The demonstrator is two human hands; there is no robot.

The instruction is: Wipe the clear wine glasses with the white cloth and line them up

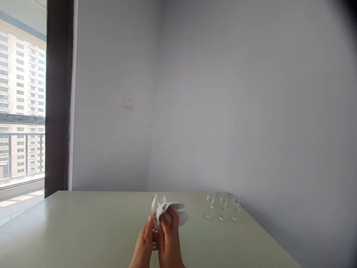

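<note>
Near the table's front middle, my left hand (pixel 146 234) is wrapped round a clear stemmed glass (pixel 154 203), whose bowl shows above the fingers and whose lower part shows between my hands. My right hand (pixel 169 234) grips a folded white cloth (pixel 178 212) against the right side of this glass. Part of the glass is covered by the cloth and the fingers. Just behind the cloth, another bit of clear glass (pixel 164 200) shows; whether it is a separate glass I cannot tell.
Several clear stemmed glasses (pixel 223 204) stand upright in a group at the back right of the pale green table (pixel 83 230). Grey walls (pixel 223 93) rise behind the table, and a window (pixel 22 104) is at the far left.
</note>
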